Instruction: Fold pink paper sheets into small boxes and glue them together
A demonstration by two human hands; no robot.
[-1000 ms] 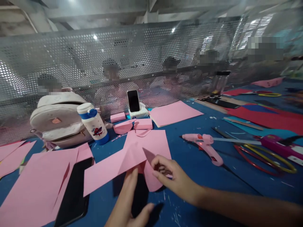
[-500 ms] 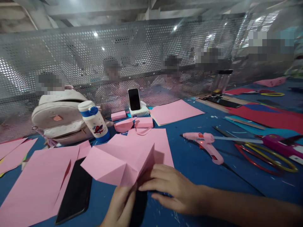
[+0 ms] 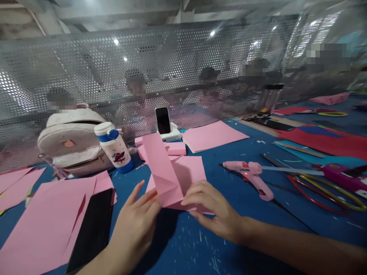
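A folded piece of pink paper stands up between my hands, creased near its lower end. My left hand grips its lower left edge, with the index finger raised away from it. At the lower right corner, the fingers of my right hand close on the paper; their tips are partly hidden. Behind and below it lies a flat pink sheet on the blue table. To the right of my right hand rests a pink glue gun with its cord trailing toward me.
A black phone and pink sheets lie left. Beyond them stand a Spider-Man bottle and a white backpack. Another phone is propped before a perforated metal screen. Scissors and a purple glue gun lie right.
The folded paper has turned from lying broad and flared to standing as a narrow upright strip. My left hand has come up and left, and the right hand has moved slightly up.
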